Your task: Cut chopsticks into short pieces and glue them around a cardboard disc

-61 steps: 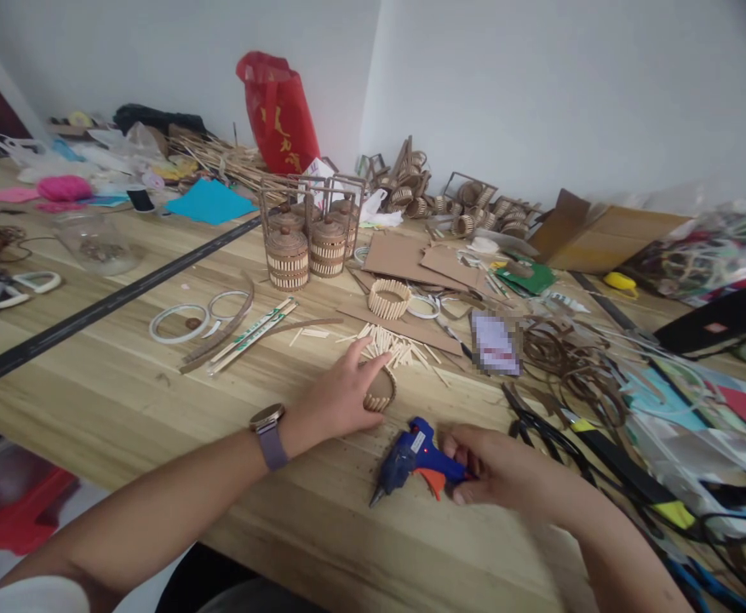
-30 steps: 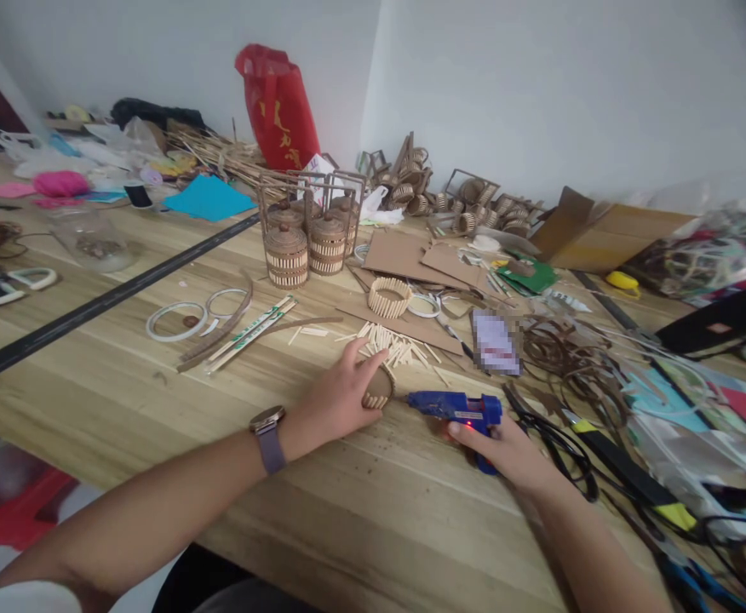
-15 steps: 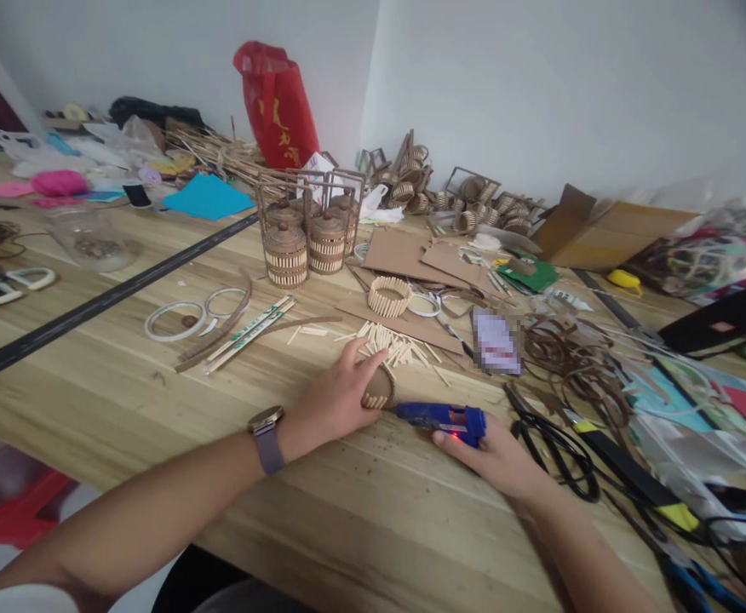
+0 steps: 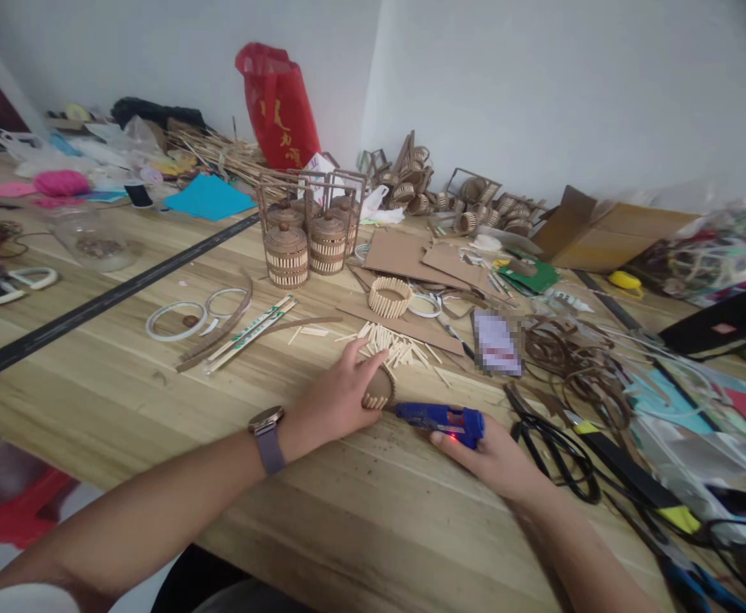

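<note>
My left hand (image 4: 341, 392) curls round a small round cardboard base (image 4: 380, 387) with short wooden sticks standing along part of its edge. The hand's own fingers hide its left side. In my right hand (image 4: 497, 455) is a blue glue gun (image 4: 440, 421) with a red light lit; its nozzle points left and meets or nearly meets the base's right edge. Just beyond lies a pile of loose short sticks (image 4: 395, 345). Behind that, a finished-looking ring of upright sticks (image 4: 390, 297) rests on cardboard.
Lidded miniature baskets (image 4: 287, 254) with tall handles stand behind, left of centre. White rings (image 4: 176, 322) and packaged chopsticks (image 4: 251, 332) lie on the left. To the right are a phone-like card (image 4: 496, 342), a black cable (image 4: 555, 451), a box cutter (image 4: 628, 468) and brown strips (image 4: 558, 349).
Almost nothing differs. Both hands, the glue gun and the round base stay in the same place; the view shifts very slightly.
</note>
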A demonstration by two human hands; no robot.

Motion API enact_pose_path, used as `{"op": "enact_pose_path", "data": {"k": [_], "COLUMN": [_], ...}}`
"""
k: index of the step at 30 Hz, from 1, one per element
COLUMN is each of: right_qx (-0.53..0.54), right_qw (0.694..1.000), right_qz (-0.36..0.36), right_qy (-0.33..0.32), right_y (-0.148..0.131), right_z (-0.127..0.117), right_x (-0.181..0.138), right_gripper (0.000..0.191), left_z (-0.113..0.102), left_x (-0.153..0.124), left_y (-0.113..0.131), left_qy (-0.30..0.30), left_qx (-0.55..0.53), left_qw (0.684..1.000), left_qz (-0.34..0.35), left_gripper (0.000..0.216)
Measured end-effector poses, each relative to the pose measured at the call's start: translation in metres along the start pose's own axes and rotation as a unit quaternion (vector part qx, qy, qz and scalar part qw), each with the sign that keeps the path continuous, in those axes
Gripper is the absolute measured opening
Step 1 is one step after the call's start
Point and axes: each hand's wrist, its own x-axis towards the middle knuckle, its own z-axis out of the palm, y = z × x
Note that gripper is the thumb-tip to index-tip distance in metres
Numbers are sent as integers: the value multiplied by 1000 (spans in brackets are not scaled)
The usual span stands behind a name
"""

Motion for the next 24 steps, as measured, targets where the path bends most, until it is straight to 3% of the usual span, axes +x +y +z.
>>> {"op": "enact_pose_path", "data": {"k": [24], "right_qx": [-7], "right_qw": [1000], "right_qz": [-10], "right_qy": [8], "right_y": [-4], "right_z": [-1], "right_x": [0], "right_gripper": [30], "left_z": [1], "left_x": [0], "left_y": [0], "left_qy": [2], "left_qx": [19], "left_qw": [1000], "left_qz": [9], "left_gripper": [86]}}
